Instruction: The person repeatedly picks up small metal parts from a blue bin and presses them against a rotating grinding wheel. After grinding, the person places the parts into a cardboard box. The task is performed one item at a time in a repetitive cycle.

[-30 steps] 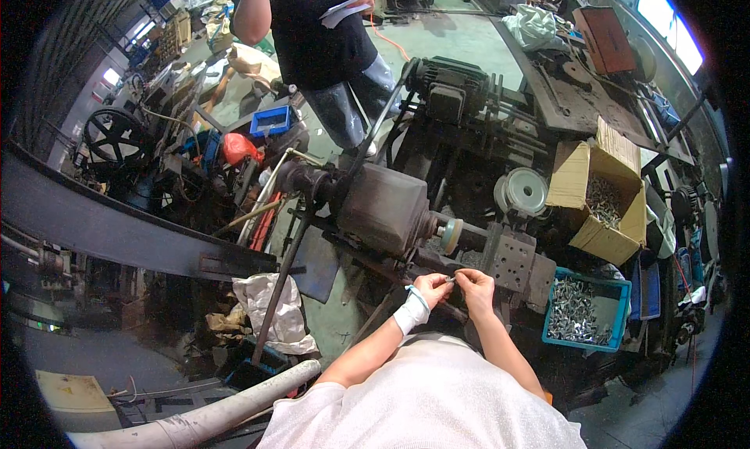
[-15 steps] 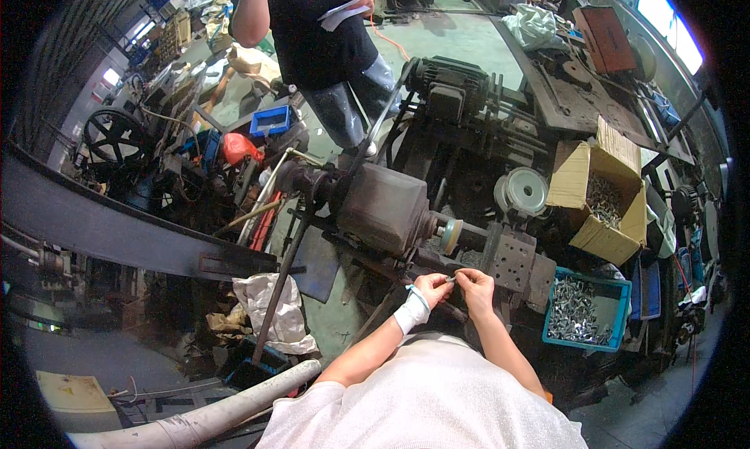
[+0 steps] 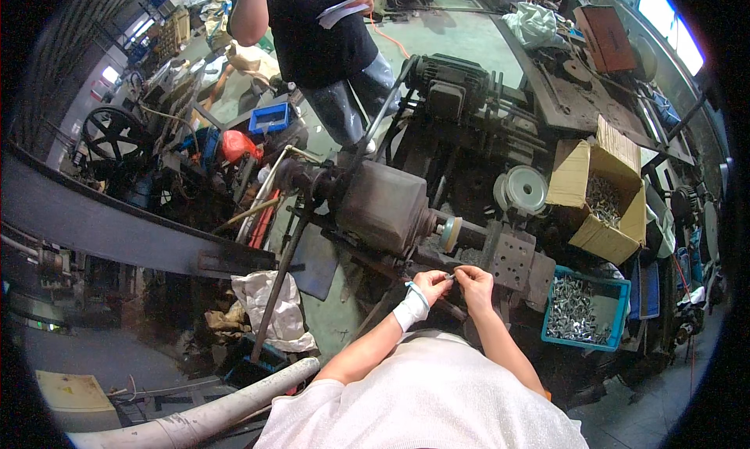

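In the head view, I see the left hand (image 3: 432,286) pinching a small metal part (image 3: 450,277) before the dark machine (image 3: 383,207); the right hand (image 3: 475,287) meets it, though I can't tell whether it grips. Smallness probably explains the fingertip hold. The blue crate (image 3: 626,312) of metal pieces (image 3: 574,316) sits rightward, presumably for reach. Beyond, a person (image 3: 320,43) stands on the greenish floor (image 3: 469,35) amid workshop clutter.

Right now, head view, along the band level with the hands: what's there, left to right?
Crumpled whitish sack → left hand → right hand → teal crate holding shiny metal parts.
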